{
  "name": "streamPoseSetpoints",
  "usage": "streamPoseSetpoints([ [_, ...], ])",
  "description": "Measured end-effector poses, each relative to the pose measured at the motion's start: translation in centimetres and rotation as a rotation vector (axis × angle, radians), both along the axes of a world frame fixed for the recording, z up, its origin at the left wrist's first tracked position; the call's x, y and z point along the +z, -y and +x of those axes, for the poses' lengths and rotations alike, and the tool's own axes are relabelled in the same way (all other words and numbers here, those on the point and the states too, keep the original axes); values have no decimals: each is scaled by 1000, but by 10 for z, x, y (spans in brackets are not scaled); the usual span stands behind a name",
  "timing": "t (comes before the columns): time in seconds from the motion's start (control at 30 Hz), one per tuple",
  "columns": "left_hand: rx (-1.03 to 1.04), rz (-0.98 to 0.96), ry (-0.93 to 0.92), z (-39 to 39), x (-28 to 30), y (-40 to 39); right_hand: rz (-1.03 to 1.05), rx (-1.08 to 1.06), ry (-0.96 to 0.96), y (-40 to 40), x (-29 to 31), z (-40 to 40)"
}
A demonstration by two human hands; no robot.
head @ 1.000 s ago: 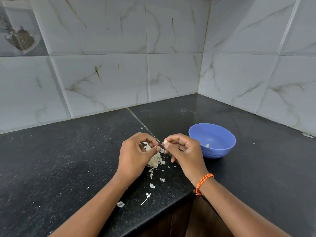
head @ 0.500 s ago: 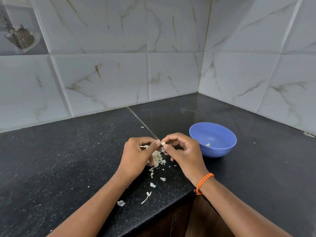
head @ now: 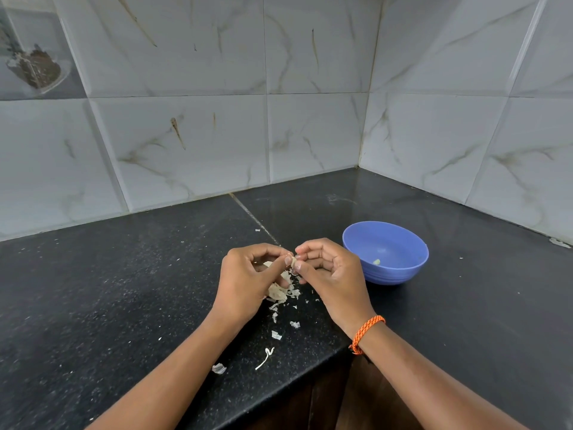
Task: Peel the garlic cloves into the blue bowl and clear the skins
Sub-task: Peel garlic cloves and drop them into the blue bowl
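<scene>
1. Head view looks down on a black speckled desk (head: 130,293) set into a corner of pale marbled wall tiles (head: 186,144).
2. At about 2 o'clock from the hands stands the blue bowl (head: 385,252), upright on the desk and just beside the right hand without touching it.
3. Inside the bowl lies one small pale piece, seemingly a peeled clove (head: 376,261), near the bottom; the rest of the inner wall is bare blue.
4. The left hand (head: 248,280) has its fingers curled, thumb and forefinger pinching a garlic clove (head: 293,261) held between both hands above the desk.
5. The right hand (head: 331,271) meets it from 3 o'clock, its curled fingertips (head: 298,267) pinching the same clove; it is too small to tell how much skin is left on it.
6. Below the hands, toward 6 o'clock, a loose heap of garlic skins (head: 279,293) lies on the desk, partly hidden by the left hand.
7. Smaller flakes trail from the heap toward the desk edge, including a thin curled white strip (head: 266,357) and a scrap (head: 219,368) beside the left forearm.
8. An orange braided wristband (head: 366,333) circles the right wrist.
9. At 10 o'clock, far up on the wall, one tile shows a printed picture (head: 34,66) of a dish holding something dark.
</scene>
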State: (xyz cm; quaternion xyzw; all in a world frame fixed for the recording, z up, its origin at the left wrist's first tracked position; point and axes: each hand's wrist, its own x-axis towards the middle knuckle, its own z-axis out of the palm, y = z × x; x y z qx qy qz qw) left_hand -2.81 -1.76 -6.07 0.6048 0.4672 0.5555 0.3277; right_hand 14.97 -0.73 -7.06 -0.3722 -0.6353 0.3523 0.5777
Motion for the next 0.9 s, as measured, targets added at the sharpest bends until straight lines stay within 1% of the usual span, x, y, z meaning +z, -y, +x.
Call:
streamPoseSetpoints([
  [0.23,-53,-7,64,3,-1,2,12,-57,6,0,0,0],
  [0.4,-35,9,60,6,-2,2,121,-154,143,4,2,-4],
  [0.6,-30,1,27,6,-2,2,187,-236,220,6,3,-10],
  [0.73,-34,-2,31,6,-2,2,195,-242,228,6,5,-10],
  [0.9,-75,-19,114,8,0,4,196,-233,187,6,6,-10],
])
